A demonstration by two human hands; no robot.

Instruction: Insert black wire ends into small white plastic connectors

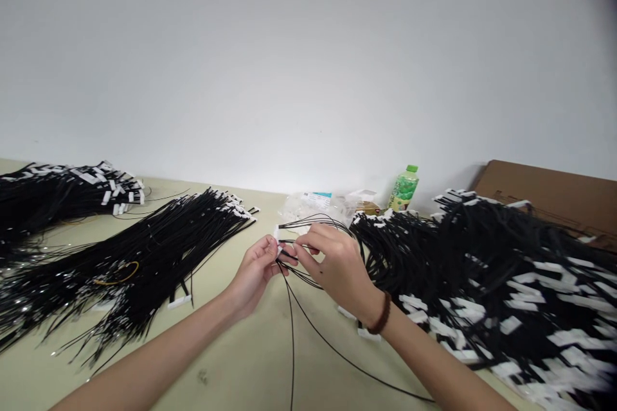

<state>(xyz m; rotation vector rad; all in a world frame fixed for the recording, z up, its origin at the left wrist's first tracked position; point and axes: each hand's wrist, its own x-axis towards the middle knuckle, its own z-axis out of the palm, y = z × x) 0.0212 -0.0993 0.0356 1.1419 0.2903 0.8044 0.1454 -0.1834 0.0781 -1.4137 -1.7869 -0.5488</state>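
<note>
Near the middle of the table, my left hand (258, 270) pinches a white connector (276, 232) between thumb and fingers. Several thin black wires (308, 221) run from the connector and loop to the right, behind my right hand (340, 263). The thumb and fingertips of that hand are pressed together on a black wire (288, 255) close to the connector. Whether its end sits in the connector cannot be made out. Two loose black wires (292, 334) hang from below my left fingers toward the table's front edge.
Bundles of black wires with white connectors (159, 250) lie at left, another bundle (72, 189) behind them. A large heap of black wires (434, 257) covers the right side. Clear plastic bags (308, 205), a green-capped bottle (403, 189) and brown cardboard (549, 196) stand along the wall.
</note>
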